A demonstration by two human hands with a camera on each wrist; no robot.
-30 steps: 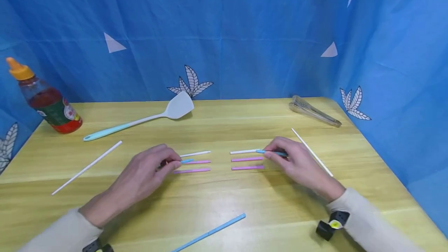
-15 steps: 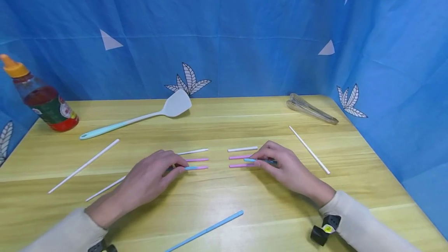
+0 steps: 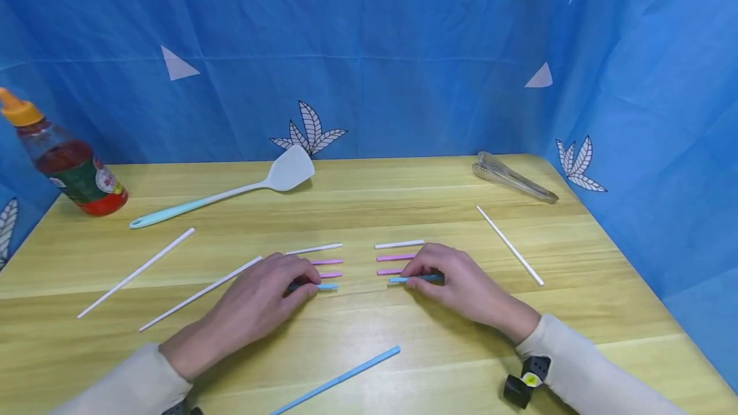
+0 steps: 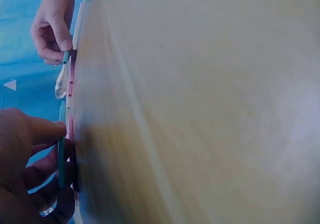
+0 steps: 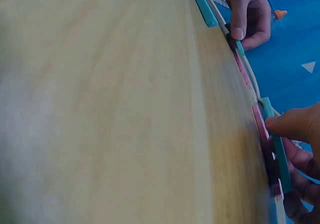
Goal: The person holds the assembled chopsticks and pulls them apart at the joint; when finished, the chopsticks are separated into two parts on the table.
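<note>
My left hand (image 3: 259,296) pinches a short blue stick (image 3: 329,287) between thumb and fingers; its tip points toward the middle of the table. Opposite, my right hand (image 3: 461,287) pinches another short blue stick (image 3: 398,280), lying almost level. In the wrist views, the left blue stick (image 4: 61,159) and the right blue stick (image 5: 280,164) are each held close over the tabletop. Beyond the left hand lie a short white stick (image 3: 314,249) and two pink sticks (image 3: 331,275), partly hidden by fingers. A matching white stick (image 3: 399,244) and two pink sticks (image 3: 396,257) lie beside the right hand.
A long blue stick (image 3: 340,378) lies at the front. Long white sticks lie left (image 3: 138,272), beside the left forearm (image 3: 198,295) and right (image 3: 510,246). Farther back are a spatula (image 3: 291,168), metal tongs (image 3: 513,177) and a sauce bottle (image 3: 77,175). A blue curtain (image 3: 415,56) backs the table.
Both hands have carried their blue sticks nearer to the table's front, past the white and pink rows. The right hand has also moved left, and the left hand slightly right.
</note>
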